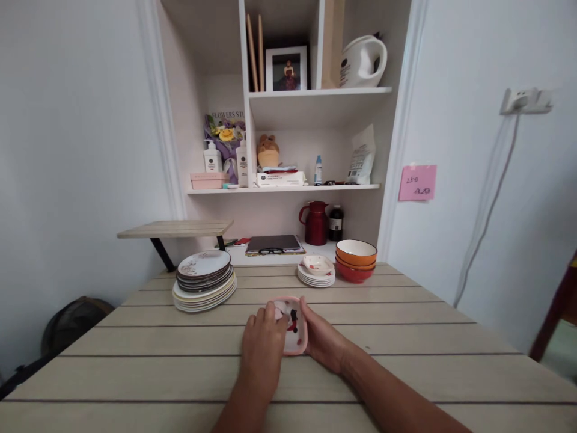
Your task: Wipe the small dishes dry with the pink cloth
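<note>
Holding dish (295, 337) by right edge with right hand (325, 340) | curling left hand (265, 340) over left edge | cannot tell its grip

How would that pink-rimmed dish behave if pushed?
The pink-rimmed dish would likely slide rather than roll, given its squarish outline. It looks stiff, its rim unbent against the right hand, and probably light, being smaller than the patterned plate.
</note>
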`<state>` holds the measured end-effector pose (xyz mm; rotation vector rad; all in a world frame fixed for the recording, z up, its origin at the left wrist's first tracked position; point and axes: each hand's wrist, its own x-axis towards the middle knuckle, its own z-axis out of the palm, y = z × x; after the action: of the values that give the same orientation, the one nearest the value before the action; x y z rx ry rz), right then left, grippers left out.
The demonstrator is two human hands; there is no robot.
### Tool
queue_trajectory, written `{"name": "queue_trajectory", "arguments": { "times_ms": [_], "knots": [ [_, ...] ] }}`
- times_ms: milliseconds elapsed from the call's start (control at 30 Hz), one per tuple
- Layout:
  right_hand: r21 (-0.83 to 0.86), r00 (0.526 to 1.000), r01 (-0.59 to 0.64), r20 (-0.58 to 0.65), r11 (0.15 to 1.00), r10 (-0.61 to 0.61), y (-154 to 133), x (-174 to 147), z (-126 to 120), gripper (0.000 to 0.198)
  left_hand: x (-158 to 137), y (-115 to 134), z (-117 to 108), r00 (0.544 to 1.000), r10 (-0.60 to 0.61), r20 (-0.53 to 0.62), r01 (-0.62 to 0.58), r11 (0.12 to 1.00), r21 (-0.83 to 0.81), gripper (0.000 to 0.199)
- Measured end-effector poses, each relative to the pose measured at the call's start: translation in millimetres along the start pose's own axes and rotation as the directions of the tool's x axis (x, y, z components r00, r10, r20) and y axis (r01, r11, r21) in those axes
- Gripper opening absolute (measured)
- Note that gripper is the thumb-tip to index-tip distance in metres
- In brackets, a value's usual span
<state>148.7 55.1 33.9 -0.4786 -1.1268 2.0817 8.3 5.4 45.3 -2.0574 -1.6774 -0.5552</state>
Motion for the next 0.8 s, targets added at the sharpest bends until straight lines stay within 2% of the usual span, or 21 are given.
{"name": "queue_trajectory", "arguments": {
  "times_ms": [100,167,233,300,367,467,533,667,800],
  "knots": [
    [-0.004,1.000,-0.008,-0.006,1.000,0.008,0,1,-1,0.064,-1,1,0,0.992,-0.010,0.123,0.016,0.999,-0.045,0.033],
    [0.003,1.000,-0.016,0.001,1.000,0.016,2,2,-3,0.066,-2,-2,1,0.981,0.041,0.189,-0.014,0.990,-0.142,0.036],
    [0.004,1.000,-0.022,0.008,1.000,0.022,3,3,-5,0.067,-4,-5,3,0.975,0.113,0.190,-0.061,0.964,-0.259,0.040],
    [0.002,1.000,-0.022,0.004,1.000,0.022,5,4,-7,0.065,-4,-7,7,0.980,0.140,0.140,-0.088,0.942,-0.323,0.043],
    [0.009,1.000,-0.018,-0.002,1.000,0.018,5,4,-6,0.063,-3,-9,12,0.990,0.131,0.058,-0.109,0.952,-0.287,0.043],
    [0.025,1.000,0.002,0.000,1.000,-0.002,4,3,-2,0.059,0,-10,16,0.984,0.148,-0.096,-0.158,0.981,-0.109,0.040],
    [0.027,1.000,0.004,0.014,1.000,-0.004,3,2,0,0.059,2,-10,16,0.975,0.157,-0.156,-0.160,0.987,-0.004,0.039],
    [0.032,1.000,-0.006,0.015,0.999,0.006,2,3,0,0.064,2,-7,10,0.987,0.110,-0.121,-0.102,0.993,0.067,0.033],
    [0.024,1.000,-0.023,-0.011,0.999,0.023,3,4,-4,0.065,-4,-9,5,0.991,0.137,-0.001,-0.137,0.989,-0.047,0.032]
  ]
}}
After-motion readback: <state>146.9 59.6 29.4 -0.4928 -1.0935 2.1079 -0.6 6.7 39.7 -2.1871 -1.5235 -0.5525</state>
